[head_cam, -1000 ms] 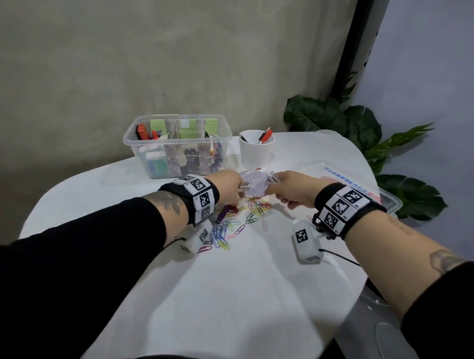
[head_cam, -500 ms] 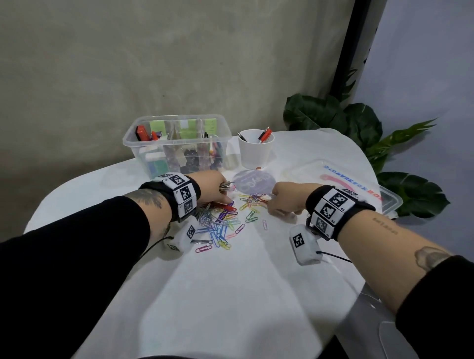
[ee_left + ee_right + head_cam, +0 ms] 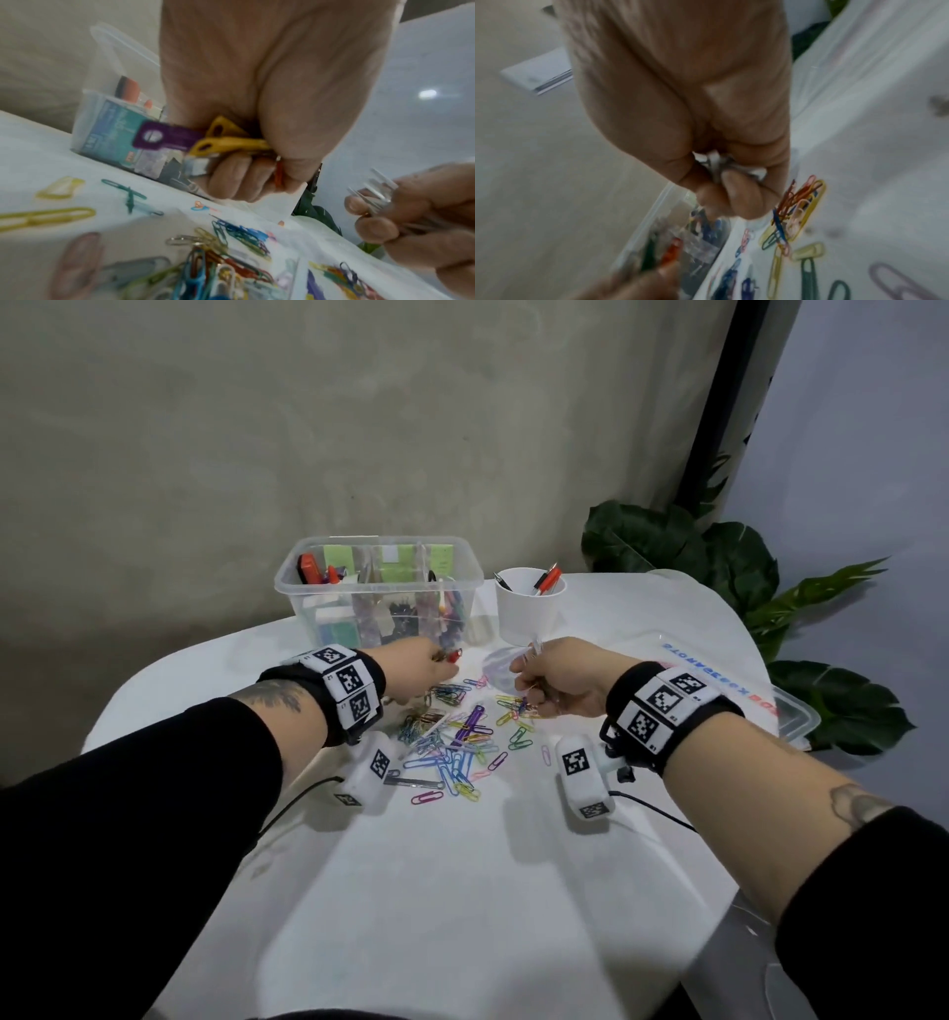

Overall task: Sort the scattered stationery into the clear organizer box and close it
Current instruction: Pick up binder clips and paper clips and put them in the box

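Observation:
Colourful paper clips (image 3: 454, 744) lie scattered in a heap on the white table (image 3: 436, 891) between my wrists. My left hand (image 3: 426, 667) is curled round a bunch of coloured clips (image 3: 223, 140), yellow, purple and red, just in front of the clear organizer box (image 3: 380, 588). My right hand (image 3: 547, 680) pinches a small bundle of silvery clips (image 3: 721, 164); their ends stick up above the fingers (image 3: 380, 186). More clips (image 3: 793, 209) lie below that hand. The box stands open, with stationery in its compartments. Its clear lid (image 3: 729, 680) lies at the table's right edge.
A white cup (image 3: 529, 606) with pens stands right of the box. A round pale coaster (image 3: 500, 670) lies between my hands. Green plant leaves (image 3: 729, 567) rise behind the table on the right. A concrete wall lies behind.
Both hands dropped to the clip heap half a second ago and have lifted slightly. The left now shows a red clip at its fingertips near the box; the right holds silvery clips.

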### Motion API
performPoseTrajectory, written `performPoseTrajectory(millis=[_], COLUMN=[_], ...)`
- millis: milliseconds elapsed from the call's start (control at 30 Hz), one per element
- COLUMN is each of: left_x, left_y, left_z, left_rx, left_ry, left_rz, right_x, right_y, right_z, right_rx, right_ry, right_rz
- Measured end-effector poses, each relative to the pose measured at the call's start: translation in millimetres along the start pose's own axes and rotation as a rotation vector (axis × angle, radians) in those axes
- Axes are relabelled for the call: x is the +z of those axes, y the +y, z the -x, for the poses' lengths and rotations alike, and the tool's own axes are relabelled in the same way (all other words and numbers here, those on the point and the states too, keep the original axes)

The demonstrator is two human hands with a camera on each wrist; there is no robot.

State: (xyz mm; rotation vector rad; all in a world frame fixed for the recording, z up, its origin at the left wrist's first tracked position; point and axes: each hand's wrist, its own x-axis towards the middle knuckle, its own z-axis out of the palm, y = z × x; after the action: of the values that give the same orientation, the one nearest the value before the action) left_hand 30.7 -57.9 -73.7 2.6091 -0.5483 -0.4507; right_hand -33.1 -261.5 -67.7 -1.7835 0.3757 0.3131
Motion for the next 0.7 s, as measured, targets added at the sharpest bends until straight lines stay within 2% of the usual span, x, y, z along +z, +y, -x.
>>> performPoseTrajectory(millis=[67,133,200,300,433,567,700], left_x=[-4.2,-7.7,-12.0,-17.5,-9.7,3.1,4.6], left_y=[-4.0,-7.3,-9.3,-12.2,-14.9,-14.3,-15.5], left_z=[1.9,6.4,12.5,22.6,28.1,28.6,29.7], left_rx=[-0.031,-0.029,0.002,0.026,0.070,0.071,0.052], left_ry=[0.011,0.014,0.028,0.027,-0.016,-0.041,0.016], left_rz=[0.222,0.341,0.292,0.108,-0.040,-0.069,0.007], right_x=[9.9,18.5,27.8,40.4,53.8,54.8,44.7], right_y=[-1.5,-4.4,-10.3,-17.3,-20.0,-20.9,-20.2], right_z=[-5.8,-10.7,-11.8,-13.3,-14.8,-11.7,-10.4], right_rx=[-0.079,-0.173,-0.266,-0.306,-0.280,-0.260,-0.275], right_ry=[0.008,0.023,-0.034,-0.110,-0.122,-0.022,-0.008], right_rz=[0.231,0.573,0.816,1.015,1.146,1.321,1.211])
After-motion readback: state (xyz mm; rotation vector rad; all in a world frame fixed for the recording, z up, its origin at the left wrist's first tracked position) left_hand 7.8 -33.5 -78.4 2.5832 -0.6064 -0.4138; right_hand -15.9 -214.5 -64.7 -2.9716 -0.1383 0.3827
